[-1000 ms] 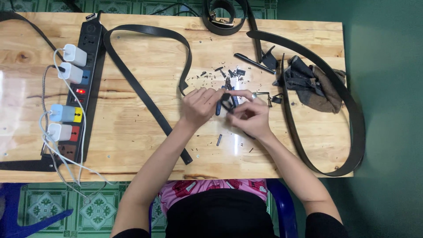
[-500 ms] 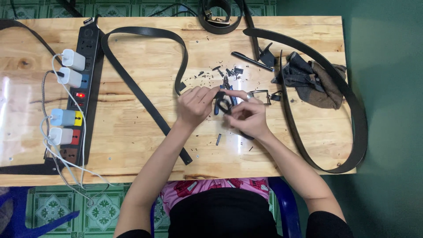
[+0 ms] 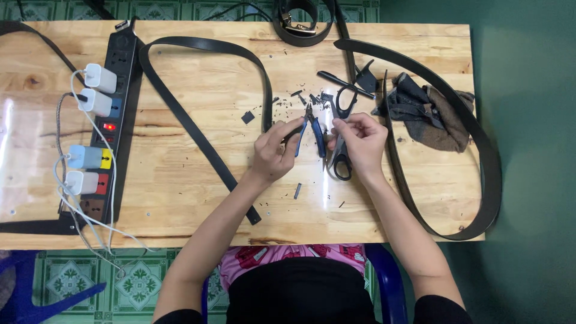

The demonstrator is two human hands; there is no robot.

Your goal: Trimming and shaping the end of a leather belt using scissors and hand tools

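My left hand [image 3: 271, 153] grips the blue-handled pliers [image 3: 311, 129] by one handle, jaws pointing away from me. Just right of the pliers, my right hand [image 3: 360, 141] has its fingertips pinched together; whether something small sits between them is not visible. Black-handled scissors [image 3: 342, 162] lie partly under my right hand. A long black belt [image 3: 204, 138] loops across the table, its strap passing just left of my left hand. Small black scraps [image 3: 297, 99] are scattered beyond the pliers.
A black power strip [image 3: 117, 114] with several white chargers lies at the left. A second black belt [image 3: 462, 150] curves around a dark cloth bundle [image 3: 429, 111] at the right. A coiled belt with a buckle [image 3: 303, 21] sits at the far edge. The wooden table [image 3: 180, 210] ends near my lap.
My hands were close together over the pliers; now they have drawn apart, with the left keeping the pliers and the right shifted to the right.
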